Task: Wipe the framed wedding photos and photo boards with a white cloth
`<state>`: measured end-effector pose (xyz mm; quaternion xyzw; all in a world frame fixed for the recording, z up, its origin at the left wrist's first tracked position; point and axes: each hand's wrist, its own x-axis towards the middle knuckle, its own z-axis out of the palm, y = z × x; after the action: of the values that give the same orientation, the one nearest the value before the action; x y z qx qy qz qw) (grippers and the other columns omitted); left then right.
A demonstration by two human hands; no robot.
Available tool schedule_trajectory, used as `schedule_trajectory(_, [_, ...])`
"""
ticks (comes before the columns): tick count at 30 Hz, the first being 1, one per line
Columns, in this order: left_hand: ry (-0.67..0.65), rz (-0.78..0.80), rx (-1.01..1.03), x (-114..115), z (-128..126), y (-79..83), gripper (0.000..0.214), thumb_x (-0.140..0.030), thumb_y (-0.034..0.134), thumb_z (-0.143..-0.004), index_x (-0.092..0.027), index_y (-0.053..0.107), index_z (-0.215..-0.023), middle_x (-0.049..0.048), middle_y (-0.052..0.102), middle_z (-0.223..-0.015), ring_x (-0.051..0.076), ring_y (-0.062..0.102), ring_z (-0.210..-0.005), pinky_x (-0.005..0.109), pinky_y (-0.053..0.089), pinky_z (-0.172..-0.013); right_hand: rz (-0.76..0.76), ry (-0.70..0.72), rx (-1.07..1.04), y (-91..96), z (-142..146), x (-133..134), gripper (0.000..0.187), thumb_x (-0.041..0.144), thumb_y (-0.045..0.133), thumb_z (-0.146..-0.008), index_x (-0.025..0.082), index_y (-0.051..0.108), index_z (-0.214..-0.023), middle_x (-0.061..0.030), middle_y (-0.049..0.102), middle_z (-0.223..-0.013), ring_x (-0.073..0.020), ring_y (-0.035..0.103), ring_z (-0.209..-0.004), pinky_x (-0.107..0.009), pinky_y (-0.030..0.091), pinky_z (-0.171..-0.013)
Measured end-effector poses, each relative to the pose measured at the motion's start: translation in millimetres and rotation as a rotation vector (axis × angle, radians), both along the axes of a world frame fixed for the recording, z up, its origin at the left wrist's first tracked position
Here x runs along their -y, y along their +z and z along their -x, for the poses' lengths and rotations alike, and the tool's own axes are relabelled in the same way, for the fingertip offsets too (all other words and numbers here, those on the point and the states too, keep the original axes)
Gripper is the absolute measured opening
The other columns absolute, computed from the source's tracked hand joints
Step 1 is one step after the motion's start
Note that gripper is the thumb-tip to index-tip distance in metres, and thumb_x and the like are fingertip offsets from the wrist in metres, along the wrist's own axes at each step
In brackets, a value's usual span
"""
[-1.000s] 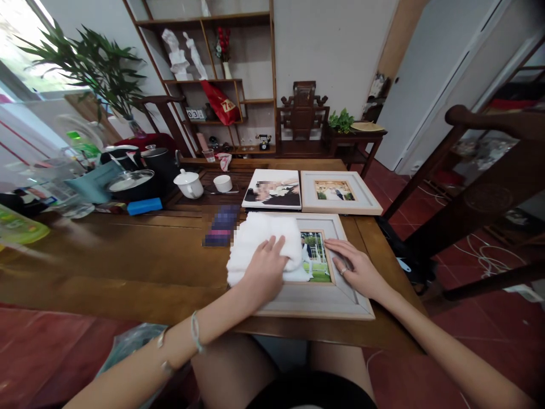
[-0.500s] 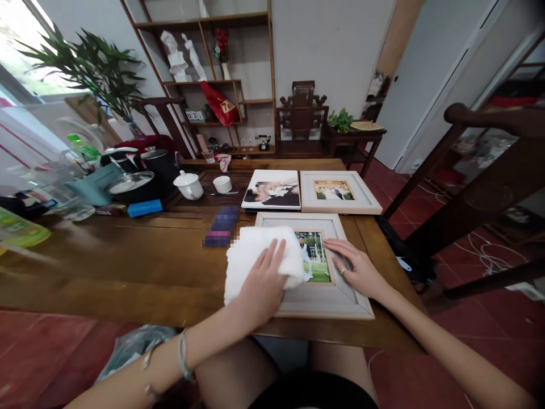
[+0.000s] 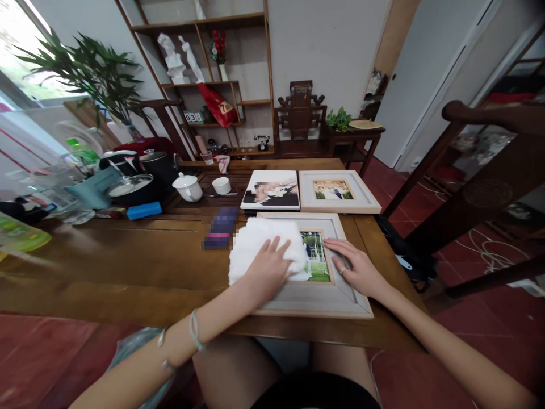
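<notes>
A light wooden picture frame (image 3: pixel 327 298) with a wide pale border lies flat near the table's front edge. My left hand (image 3: pixel 269 270) presses on a folded white cloth (image 3: pixel 266 236), fingers spread out over it. That cloth covers the left part of the frame and of the photo (image 3: pixel 317 264) inside; greenery shows in the photo's uncovered right side. On the frame's right inner edge rests my right hand (image 3: pixel 351 264), its fingers stretched out and a ring on one of them. It touches the frame and holds nothing.
Behind the frame lie a second framed photo (image 3: pixel 368 196) and a white-edged photo panel (image 3: pixel 276 179). A blurred purple item (image 3: pixel 220 227) is to the left, with a white lidded teapot (image 3: pixel 187 187), small cup (image 3: pixel 221 185) and blue box (image 3: pixel 145 210) beyond. A dark chair (image 3: pixel 477 182) stands right.
My left hand has shifted slightly to the right and up with the cloth, whose edge now covers more of the photo. My right hand stays in place on the frame.
</notes>
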<state>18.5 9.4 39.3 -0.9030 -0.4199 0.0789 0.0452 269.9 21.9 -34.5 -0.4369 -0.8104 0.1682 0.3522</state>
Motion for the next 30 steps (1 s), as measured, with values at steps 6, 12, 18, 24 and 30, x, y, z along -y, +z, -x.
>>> schedule_trajectory(6, [-0.164, 0.123, 0.04, 83.9, 7.8, 2.1, 0.033, -0.042, 0.049, -0.092, -0.02, 0.072, -0.099, 0.0141, 0.042, -0.145, 0.035, 0.036, -0.134, 0.048, 0.035, -0.105, 0.022, -0.011, -0.001, -0.5, 0.6, 0.4, 0.039, 0.02, 0.05, -0.086, 0.027, 0.06, -0.124, -0.0058, 0.061, -0.127, -0.0248, 0.053, -0.122, -0.051, 0.041, -0.107])
schedule_trajectory(12, [-0.135, -0.083, 0.139, 90.0, 3.2, -22.0, 0.026, -0.041, 0.057, -0.088, -0.024, 0.072, -0.101, 0.0134, 0.038, -0.147, 0.036, 0.035, -0.135, 0.049, 0.035, -0.105, 0.018, -0.008, 0.015, -1.2, 0.3, 0.2, 0.039, 0.019, 0.049, -0.087, 0.026, 0.059, -0.124, -0.0066, 0.061, -0.128, -0.0248, 0.053, -0.123, -0.052, 0.042, -0.106])
schedule_trajectory(18, [0.011, -0.174, 0.089, 13.1, 8.1, -27.0, 0.026, -0.034, 0.052, -0.092, -0.018, 0.072, -0.097, 0.0132, 0.036, -0.149, 0.037, 0.034, -0.136, 0.049, 0.034, -0.106, -0.007, -0.005, 0.017, -0.8, 0.0, -0.2, 0.039, 0.017, 0.048, -0.086, 0.024, 0.059, -0.123, -0.0083, 0.061, -0.127, -0.0253, 0.054, -0.122, -0.052, 0.042, -0.105])
schedule_trajectory(24, [0.045, -0.29, 0.091, -62.5, 12.4, -21.3, 0.025, -0.027, 0.051, -0.091, -0.013, 0.07, -0.101, 0.0141, 0.026, -0.153, 0.037, 0.027, -0.139, 0.051, 0.028, -0.109, -0.009, -0.004, 0.03, -0.2, 0.0, 0.1, 0.04, 0.016, 0.048, -0.086, 0.024, 0.058, -0.124, -0.0086, 0.061, -0.128, -0.0251, 0.053, -0.122, -0.051, 0.043, -0.104])
schedule_trajectory(30, [-0.087, -0.162, 0.064, -52.2, -5.9, -17.7, 0.026, -0.027, 0.05, -0.091, -0.014, 0.069, -0.104, 0.0144, 0.035, -0.149, 0.036, 0.032, -0.136, 0.053, 0.029, -0.108, -0.007, -0.007, 0.024, -1.3, 0.4, -0.4, 0.039, 0.016, 0.048, -0.085, 0.022, 0.059, -0.123, -0.0095, 0.061, -0.127, -0.0248, 0.054, -0.122, -0.051, 0.042, -0.105])
